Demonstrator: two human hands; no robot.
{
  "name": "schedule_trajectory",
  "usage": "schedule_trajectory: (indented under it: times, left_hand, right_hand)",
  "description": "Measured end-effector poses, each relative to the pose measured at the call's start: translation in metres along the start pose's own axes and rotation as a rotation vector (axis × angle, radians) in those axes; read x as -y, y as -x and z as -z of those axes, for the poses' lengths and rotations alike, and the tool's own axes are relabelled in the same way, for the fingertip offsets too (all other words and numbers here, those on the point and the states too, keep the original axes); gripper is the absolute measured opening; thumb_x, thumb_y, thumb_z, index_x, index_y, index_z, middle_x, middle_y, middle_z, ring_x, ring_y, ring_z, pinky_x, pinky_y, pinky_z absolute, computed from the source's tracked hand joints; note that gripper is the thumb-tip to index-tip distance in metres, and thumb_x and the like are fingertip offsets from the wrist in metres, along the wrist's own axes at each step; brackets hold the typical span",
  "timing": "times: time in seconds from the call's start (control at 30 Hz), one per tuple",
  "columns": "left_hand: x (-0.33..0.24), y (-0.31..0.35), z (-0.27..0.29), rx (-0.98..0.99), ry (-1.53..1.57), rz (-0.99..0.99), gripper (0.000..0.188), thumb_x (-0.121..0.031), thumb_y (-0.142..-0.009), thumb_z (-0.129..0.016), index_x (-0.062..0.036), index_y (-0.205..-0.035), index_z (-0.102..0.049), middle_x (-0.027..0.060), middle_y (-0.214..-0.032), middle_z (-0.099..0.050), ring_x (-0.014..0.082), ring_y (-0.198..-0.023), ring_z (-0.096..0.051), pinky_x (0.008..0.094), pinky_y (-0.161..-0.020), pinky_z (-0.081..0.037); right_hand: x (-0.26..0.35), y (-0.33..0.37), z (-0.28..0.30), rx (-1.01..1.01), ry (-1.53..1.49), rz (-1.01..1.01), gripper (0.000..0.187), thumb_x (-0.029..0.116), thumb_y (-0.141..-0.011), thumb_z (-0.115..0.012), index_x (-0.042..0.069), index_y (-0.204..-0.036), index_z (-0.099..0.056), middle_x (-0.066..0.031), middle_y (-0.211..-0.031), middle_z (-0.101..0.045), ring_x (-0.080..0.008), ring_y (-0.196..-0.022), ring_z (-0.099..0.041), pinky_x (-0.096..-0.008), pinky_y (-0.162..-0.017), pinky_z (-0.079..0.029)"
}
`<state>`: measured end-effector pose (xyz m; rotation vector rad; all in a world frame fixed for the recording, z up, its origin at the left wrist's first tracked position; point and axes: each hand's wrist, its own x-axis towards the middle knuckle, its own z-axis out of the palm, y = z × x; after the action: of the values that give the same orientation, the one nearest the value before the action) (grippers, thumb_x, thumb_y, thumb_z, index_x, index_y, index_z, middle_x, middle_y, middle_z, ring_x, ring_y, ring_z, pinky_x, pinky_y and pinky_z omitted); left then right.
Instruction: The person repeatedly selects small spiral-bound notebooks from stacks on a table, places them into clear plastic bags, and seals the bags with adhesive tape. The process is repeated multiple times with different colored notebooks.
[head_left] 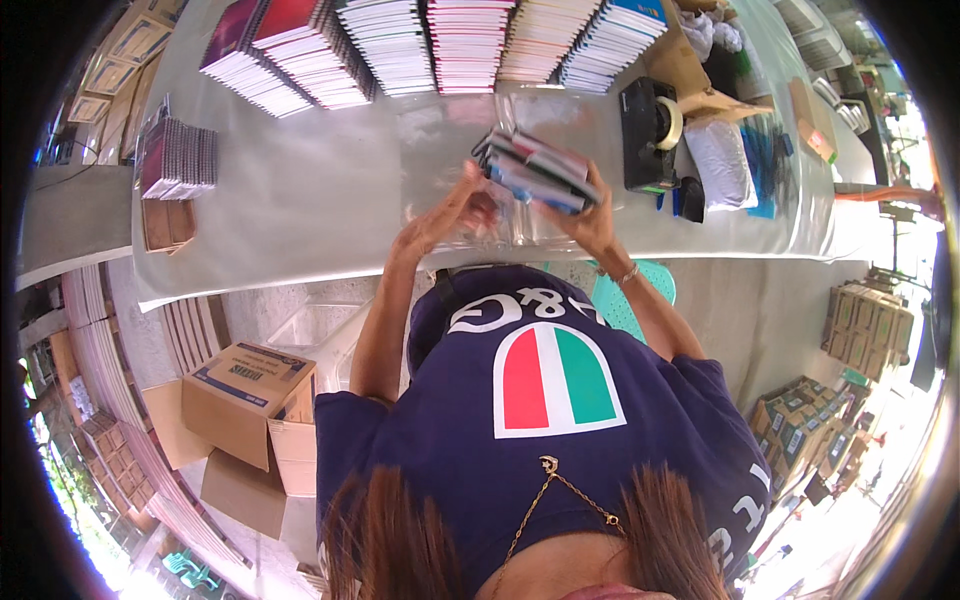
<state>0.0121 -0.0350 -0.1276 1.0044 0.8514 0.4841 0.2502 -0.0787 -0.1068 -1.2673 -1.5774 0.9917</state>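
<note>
A small stack of spiral-bound notebooks (pixel 540 172) is held tilted above the middle of the table, its edges blurred by motion. My right hand (pixel 590 222) grips the stack at its right end, thumb and fingers on either side. At the opposite end, my left hand (pixel 450 212) is open with fingers apart, close to the spiral binding; whether it touches the stack is hard to see. Beyond them, several tall stacks of notebooks (pixel 468 50) with red, white and blue covers line the table's far side.
The table (pixel 330 200) has a shiny plastic cover. A tape dispenser (pixel 650 135), a white pouch (pixel 720 165) and an open carton (pixel 690 70) stand at right. Dark notebooks (pixel 180 160) sit at left. An open cardboard box (pixel 245 390) is on the lower left, near a green stool (pixel 655 285).
</note>
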Motion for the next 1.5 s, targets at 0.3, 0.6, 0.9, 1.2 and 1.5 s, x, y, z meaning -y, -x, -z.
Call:
schedule_trajectory:
  times: [0.3,0.6,0.9,1.2,1.5]
  left_hand:
    - [-0.017,-0.029,-0.006,-0.245,-0.459,-0.519,0.12,-0.03,-0.05,-0.096,-0.0049,-0.145,-0.028,0.0144,-0.133,-0.048,0.0239,-0.123,-0.048,0.0371,-0.104,-0.042]
    - [0.032,-0.055,-0.003,-0.381,-0.274,-0.47,0.112,-0.02,-0.056,-0.094,-0.0065,-0.146,-0.028,0.0135,-0.141,-0.037,0.0238,-0.131,-0.039,0.038,-0.108,-0.038]
    - [0.045,-0.028,-0.027,-0.343,-0.185,-0.546,0.108,-0.014,-0.064,-0.089,-0.0092,-0.148,-0.022,0.0115,-0.139,-0.038,0.0249,-0.131,-0.038,0.0377,-0.111,-0.033]
    - [0.04,-0.015,-0.024,-0.264,-0.195,-0.439,0.097,0.004,-0.075,-0.074,-0.009,-0.15,-0.013,0.0145,-0.145,-0.029,0.0251,-0.136,-0.033,0.0374,-0.112,-0.03]
    - [0.054,-0.009,-0.02,-0.316,-0.589,-0.43,0.09,0.006,-0.087,-0.052,-0.0048,-0.152,0.009,0.0264,-0.154,-0.011,0.0395,-0.143,-0.019,0.0439,-0.117,-0.019]
  right_hand:
    - [-0.006,-0.025,0.019,0.171,-0.211,-0.083,0.087,0.016,-0.069,-0.087,0.006,-0.14,-0.037,-0.0102,-0.127,-0.057,-0.0171,-0.118,-0.053,-0.034,-0.101,-0.043]
    - [-0.081,-0.02,-0.046,0.062,-0.543,-0.232,0.108,-0.005,-0.062,-0.071,0.011,-0.151,-0.013,-0.0108,-0.141,-0.039,-0.0215,-0.132,-0.037,-0.0352,-0.108,-0.034]
    - [-0.074,-0.006,-0.052,0.069,-0.6,-0.347,0.097,-0.007,-0.063,-0.059,0.01,-0.149,-0.018,-0.0124,-0.14,-0.038,-0.0251,-0.133,-0.037,-0.0369,-0.108,-0.034]
    - [-0.045,-0.004,-0.041,0.132,-0.615,-0.438,0.087,-0.009,-0.071,-0.056,0.006,-0.148,-0.018,-0.0145,-0.14,-0.036,-0.0254,-0.135,-0.034,-0.0358,-0.11,-0.031]
    - [-0.082,0.001,-0.036,0.302,-0.192,-0.159,0.076,-0.004,-0.088,-0.052,0.002,-0.15,-0.008,-0.021,-0.146,-0.027,-0.0307,-0.142,-0.023,-0.0399,-0.116,-0.02]
